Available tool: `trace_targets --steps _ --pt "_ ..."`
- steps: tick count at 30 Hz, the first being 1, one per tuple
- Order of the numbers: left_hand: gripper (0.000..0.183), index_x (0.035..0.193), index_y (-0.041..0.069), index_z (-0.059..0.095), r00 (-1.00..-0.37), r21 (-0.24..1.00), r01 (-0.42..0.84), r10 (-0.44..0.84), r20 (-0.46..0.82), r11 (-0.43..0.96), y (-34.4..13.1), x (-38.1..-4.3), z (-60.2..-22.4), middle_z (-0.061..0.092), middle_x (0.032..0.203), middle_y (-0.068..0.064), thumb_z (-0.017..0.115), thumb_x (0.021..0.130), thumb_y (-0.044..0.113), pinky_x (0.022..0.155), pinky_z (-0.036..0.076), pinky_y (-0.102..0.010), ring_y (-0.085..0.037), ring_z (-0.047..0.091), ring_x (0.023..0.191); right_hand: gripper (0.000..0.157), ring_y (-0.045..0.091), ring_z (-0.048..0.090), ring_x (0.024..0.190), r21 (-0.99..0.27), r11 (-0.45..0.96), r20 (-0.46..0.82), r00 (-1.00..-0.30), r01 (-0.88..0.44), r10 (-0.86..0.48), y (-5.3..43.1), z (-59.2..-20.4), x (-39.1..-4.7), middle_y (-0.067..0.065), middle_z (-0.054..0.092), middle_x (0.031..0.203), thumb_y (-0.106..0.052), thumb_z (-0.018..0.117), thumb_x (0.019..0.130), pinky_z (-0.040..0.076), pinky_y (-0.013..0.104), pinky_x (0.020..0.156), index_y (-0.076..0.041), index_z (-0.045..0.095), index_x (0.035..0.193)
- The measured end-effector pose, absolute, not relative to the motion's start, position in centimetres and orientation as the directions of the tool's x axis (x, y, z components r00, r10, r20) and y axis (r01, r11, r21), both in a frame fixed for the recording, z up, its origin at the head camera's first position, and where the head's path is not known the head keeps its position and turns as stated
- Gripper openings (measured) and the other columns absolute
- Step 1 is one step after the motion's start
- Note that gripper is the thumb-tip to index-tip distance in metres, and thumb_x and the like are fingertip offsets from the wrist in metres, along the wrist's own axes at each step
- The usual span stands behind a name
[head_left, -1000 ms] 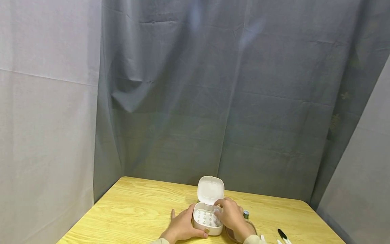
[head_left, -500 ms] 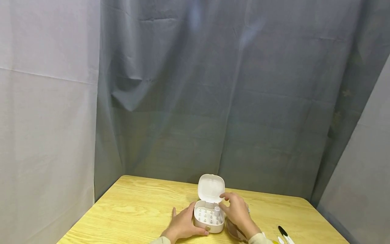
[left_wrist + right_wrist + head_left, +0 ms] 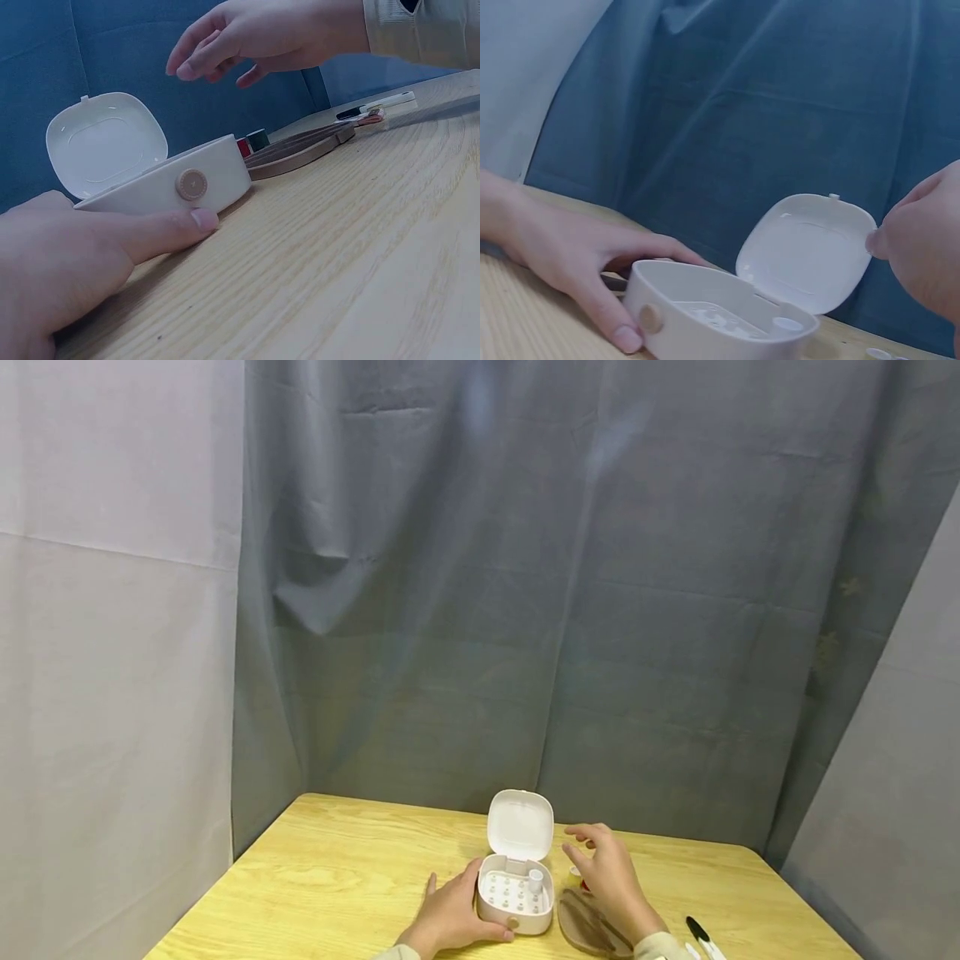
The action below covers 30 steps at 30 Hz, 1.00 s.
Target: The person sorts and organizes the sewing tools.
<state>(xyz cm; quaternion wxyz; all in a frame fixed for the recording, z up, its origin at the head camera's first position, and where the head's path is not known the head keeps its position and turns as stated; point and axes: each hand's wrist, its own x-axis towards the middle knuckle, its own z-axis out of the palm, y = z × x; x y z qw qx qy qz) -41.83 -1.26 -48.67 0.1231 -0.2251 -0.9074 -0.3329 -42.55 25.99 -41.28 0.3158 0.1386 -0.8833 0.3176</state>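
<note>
A small white box (image 3: 514,917) with pegs inside stands on the table, its hinged lid (image 3: 520,824) raised at the back. My left hand (image 3: 453,910) holds the box at its left side; the thumb lies along the front near the round beige button (image 3: 191,184). One white spool (image 3: 536,881) stands in the box's back right corner. To the right of the box, my right hand (image 3: 611,872) hangs in the air with loosely bent fingers and nothing in them. Below it are a red spool (image 3: 244,147) and a dark green spool (image 3: 258,140).
A flat brown tray with dividers (image 3: 588,927) lies right of the box. Farther right is a slim white tool with a black end (image 3: 699,931). The wooden table (image 3: 337,868) ends at a grey curtain (image 3: 435,693) behind.
My right hand has let go of the white spool, leaving it in the box, and moved up and to the right. The left hand stays on the box.
</note>
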Motion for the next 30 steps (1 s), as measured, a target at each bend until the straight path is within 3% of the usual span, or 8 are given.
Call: trace_targets --steps 7,12,18,30 --pt "0.12 0.156 0.012 0.04 -0.867 0.552 0.494 0.331 0.372 0.672 -1.5 -41.8 -48.6 0.06 0.144 -0.01 0.088 0.063 0.071 0.11 0.014 -0.079 -0.033 0.056 0.131 0.018 0.028 0.065 0.09 -0.527 0.738 0.649 -0.76 -0.42 0.03 27.6 -41.4 -42.7 0.011 0.07 0.101 -0.008 0.078 0.092 0.054 0.048 0.081 -0.005 0.077 0.11" --pt "0.12 0.156 0.011 0.039 -0.871 0.559 0.489 0.333 0.362 0.67 -1.6 -41.9 -48.4 0.059 0.145 -0.011 0.088 0.064 0.07 0.111 0.014 -0.079 -0.033 0.055 0.132 0.024 0.032 0.067 0.097 -0.569 0.74 0.586 -0.808 -0.359 0.06 28.9 -41.8 -42.9 0.014 0.07 0.109 -0.013 0.076 0.096 0.055 0.051 0.087 -0.005 0.075 0.118" --pt "0.121 0.156 0.011 0.04 -0.87 0.561 0.491 0.336 0.361 0.667 -1.7 -42.0 -48.6 0.06 0.144 -0.011 0.088 0.063 0.071 0.111 0.013 -0.079 -0.033 0.056 0.131 0.028 0.038 0.068 0.103 -0.609 0.731 0.498 -0.866 -0.306 0.052 30.3 -43.0 -42.8 0.018 0.071 0.113 -0.009 0.076 0.093 0.056 0.053 0.091 -0.002 0.074 0.12" --pt "0.124 0.156 0.008 0.039 -0.868 0.55 0.493 0.339 0.363 0.674 -1.8 -42.1 -48.6 0.06 0.144 -0.012 0.088 0.062 0.072 0.111 0.014 -0.078 -0.036 0.057 0.13 0.032 0.044 0.066 0.103 -0.592 0.772 0.425 -0.904 -0.233 0.053 32.0 -45.4 -43.3 0.019 0.071 0.111 -0.01 0.079 0.09 0.055 0.058 0.085 -0.003 0.073 0.12"
